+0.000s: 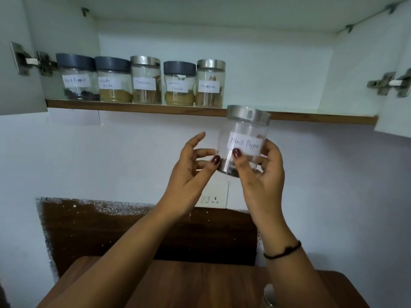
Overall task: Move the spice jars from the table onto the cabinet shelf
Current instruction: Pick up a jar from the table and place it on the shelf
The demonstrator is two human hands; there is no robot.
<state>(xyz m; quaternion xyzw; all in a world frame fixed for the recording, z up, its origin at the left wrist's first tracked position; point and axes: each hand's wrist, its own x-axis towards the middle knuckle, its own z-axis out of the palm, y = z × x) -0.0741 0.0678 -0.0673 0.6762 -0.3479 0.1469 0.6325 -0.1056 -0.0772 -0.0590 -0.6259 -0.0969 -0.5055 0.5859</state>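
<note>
A clear jar with a silver lid and a "Black Pepper" label is held up just below the cabinet shelf's wooden front edge. My right hand grips its lower half, thumb on the label. My left hand is beside the jar with loosely spread fingers, and its thumb tip touches the jar's lower left side. Several labelled spice jars stand in a row on the left half of the shelf, from a grey-lidded one to a silver-lidded one.
The shelf to the right of the row is bare. Both cabinet doors stand open, left and right. A wall socket sits below the hands. Another jar's silver top shows on the wooden table at the bottom right.
</note>
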